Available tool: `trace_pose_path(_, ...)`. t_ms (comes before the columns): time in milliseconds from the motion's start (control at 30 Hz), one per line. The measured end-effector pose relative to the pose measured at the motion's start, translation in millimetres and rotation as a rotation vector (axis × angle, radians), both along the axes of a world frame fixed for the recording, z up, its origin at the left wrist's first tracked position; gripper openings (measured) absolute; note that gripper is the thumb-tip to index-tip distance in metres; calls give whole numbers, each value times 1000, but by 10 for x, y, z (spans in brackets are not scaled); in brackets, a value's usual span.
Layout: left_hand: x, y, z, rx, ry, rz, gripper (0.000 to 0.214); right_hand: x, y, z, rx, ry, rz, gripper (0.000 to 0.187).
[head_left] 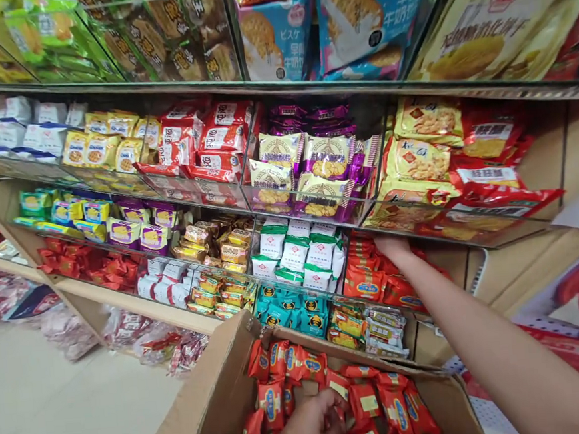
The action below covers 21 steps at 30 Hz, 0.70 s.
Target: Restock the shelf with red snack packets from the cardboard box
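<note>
Red-orange snack packets (364, 398) lie heaped in the open cardboard box (208, 397) at the lower edge of the view. More of the same kind (369, 281) are stacked in the shelf compartment just right of the green-and-white packets (297, 250). The left hand (313, 426) rests in the box with its fingers curled down into the heap; whether they grip a packet is hidden. The right hand (390, 244) reaches deep into that compartment, its fingers out of sight under the glass shelf (420, 227) above. Judging by this, packets are best laid flat and label-forward against the back stack, kept clear of the glass edge.
</note>
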<state>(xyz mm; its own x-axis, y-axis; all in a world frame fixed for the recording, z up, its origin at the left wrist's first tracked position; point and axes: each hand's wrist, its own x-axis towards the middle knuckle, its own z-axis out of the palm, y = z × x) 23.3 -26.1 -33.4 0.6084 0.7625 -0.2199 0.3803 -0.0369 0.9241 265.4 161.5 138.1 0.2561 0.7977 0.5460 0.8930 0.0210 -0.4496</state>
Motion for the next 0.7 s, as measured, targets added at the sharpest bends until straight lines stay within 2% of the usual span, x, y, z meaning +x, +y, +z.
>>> trace_pose_path(167,-24,3,31,28,80,-52,15,-2,55,-37,-43,7,-12,48)
trace_pose_path(300,-28,15,-68,70,124,-107,13,-13,86,7,-75,13,-21,45)
trace_pose_path(400,-45,34,-153,116,147,-134,14,-11,-51,89,-98,21,-36,39)
trace_pose_path(500,-82,51,-158,229,171,-158,19,-100,-498,90,-54,6,-24,29)
trace_pose_path(567,-105,60,-118,320,195,-182,20,-256,-966,-28,89,-50,114,23)
trace_pose_path(633,-115,69,-76,392,239,-201,20,-470,-1485,-262,197,-93,319,16)
trace_pose_path(700,-113,71,-55,438,278,-226,21,-680,-1951,-591,89,-117,496,15)
